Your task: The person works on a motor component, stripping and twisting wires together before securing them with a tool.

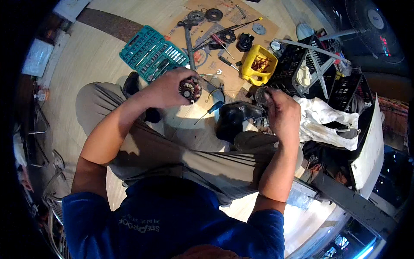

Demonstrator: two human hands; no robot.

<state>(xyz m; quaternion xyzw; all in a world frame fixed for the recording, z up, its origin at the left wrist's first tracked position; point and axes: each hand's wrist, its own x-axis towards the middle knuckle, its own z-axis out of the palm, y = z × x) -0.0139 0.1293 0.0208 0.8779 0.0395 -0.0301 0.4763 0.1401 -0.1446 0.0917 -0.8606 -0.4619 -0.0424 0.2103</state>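
Note:
My left hand [168,90] is closed around a round motor part [189,90] with a ring of metal segments and a central hub facing up. Out to the right, my right hand [283,113] pinches a small round greyish part [261,95], perhaps a cap; its exact kind is unclear. Beneath that hand, by my leg, lies a black moulded housing [230,123]. A blue-handled screwdriver [211,111] and pliers [218,92] rest on the floor between my hands.
Ahead lies a cardboard sheet [254,17] with a hammer [188,41], screwdrivers and dark round parts. A green socket case [151,52] lies open at its left. A cut yellow container [259,64] holds small screws. Black crates [293,64] and a stained white cloth [325,121] are right.

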